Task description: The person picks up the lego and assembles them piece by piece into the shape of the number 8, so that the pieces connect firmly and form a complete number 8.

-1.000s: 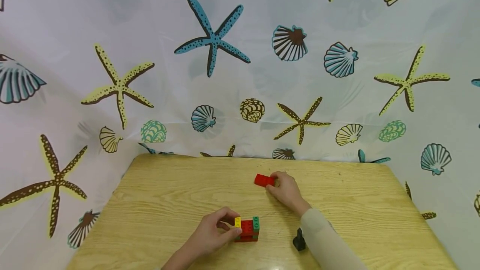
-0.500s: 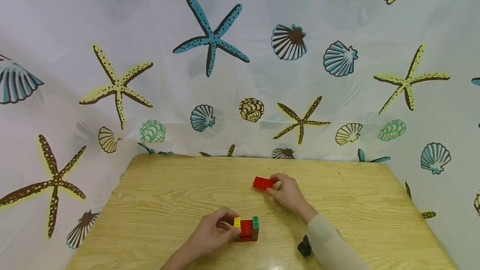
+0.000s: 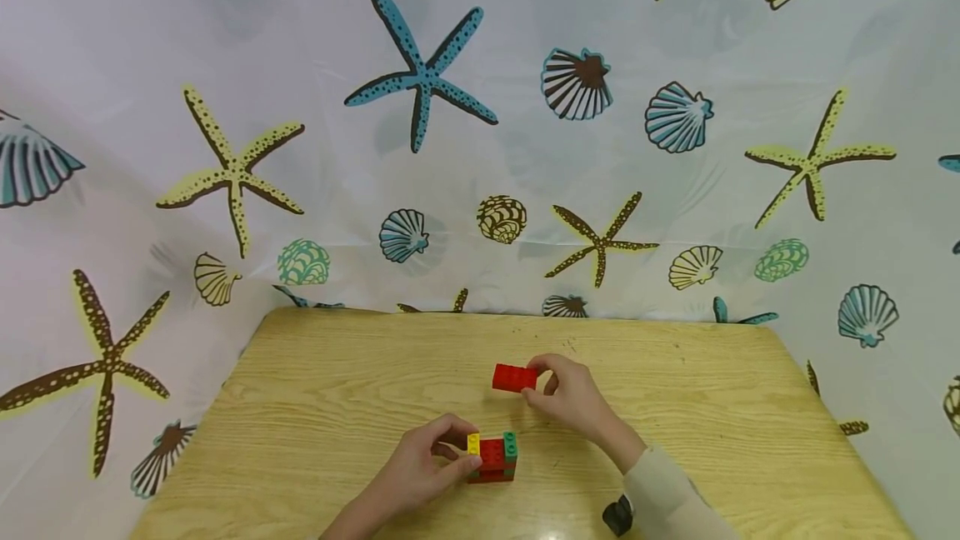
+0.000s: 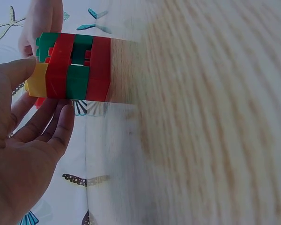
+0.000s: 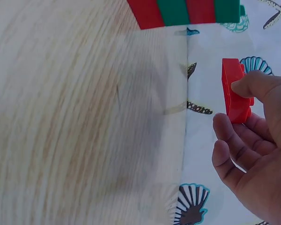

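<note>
My left hand [image 3: 423, 465] grips the left end of a small stack of toy building bricks [image 3: 492, 457], its thumb and fingers around the yellow brick [image 3: 473, 443] on top. A green brick [image 3: 510, 445] tops the other end. Seen in the left wrist view, the stack has red layers [image 4: 99, 70] with green bricks [image 4: 77, 82] and a gap between them. Beyond the stack, my right hand [image 3: 573, 397] pinches one end of a longer red brick [image 3: 514, 377] between thumb and fingers. The right wrist view shows this red brick [image 5: 236, 91] held apart from the stack.
A wooden table [image 3: 337, 365] lies under both hands. Behind and beside it hangs a white curtain [image 3: 517, 157] printed with shells and starfish. A small black object [image 3: 617, 515] sits at the right cuff.
My right hand has drawn the red brick toward me and slightly left, nearer the stack. My left hand and the stack stay nearly still.
</note>
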{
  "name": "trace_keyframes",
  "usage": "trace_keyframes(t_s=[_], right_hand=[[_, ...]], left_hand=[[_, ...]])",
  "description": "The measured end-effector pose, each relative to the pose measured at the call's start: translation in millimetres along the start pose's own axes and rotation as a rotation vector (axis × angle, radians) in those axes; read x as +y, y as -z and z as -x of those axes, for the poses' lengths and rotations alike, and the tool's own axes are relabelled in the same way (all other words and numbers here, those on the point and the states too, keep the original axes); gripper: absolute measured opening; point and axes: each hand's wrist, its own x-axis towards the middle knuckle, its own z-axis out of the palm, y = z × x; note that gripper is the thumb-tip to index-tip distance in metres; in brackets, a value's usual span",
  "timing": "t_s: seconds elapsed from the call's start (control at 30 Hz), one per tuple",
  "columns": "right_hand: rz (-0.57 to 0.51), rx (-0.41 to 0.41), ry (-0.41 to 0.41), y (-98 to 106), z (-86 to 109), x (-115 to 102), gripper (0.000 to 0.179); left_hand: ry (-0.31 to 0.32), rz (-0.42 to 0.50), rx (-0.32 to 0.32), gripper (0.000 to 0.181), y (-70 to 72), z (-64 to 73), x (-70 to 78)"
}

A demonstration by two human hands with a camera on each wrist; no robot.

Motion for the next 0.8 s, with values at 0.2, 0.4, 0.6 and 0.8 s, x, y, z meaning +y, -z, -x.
trace_keyframes(t_s=[0.2, 0.4, 0.6, 0.8], right_hand=[[-0.003, -0.018, 0.052, 2, 9.7, -12, 0.033], [-0.010, -0.034, 0.080, 4, 17.5, -19, 0.033], [-0.022, -0.048, 0.090, 3, 24.9, -22, 0.032], [-0.040, -0.074, 0.118, 3, 31.1, -25, 0.031]], left_hand=[[-0.012, 0.003, 0.006, 0.034, -0.4, 0.2, -1.9], [-0.011, -0.002, 0.004, 0.035, -0.4, -0.2, -3.1], [-0.004, -0.005, 0.000, 0.036, -0.1, -0.4, -2.2], [-0.018, -0.004, 0.006, 0.036, -0.5, -0.3, -3.1]])
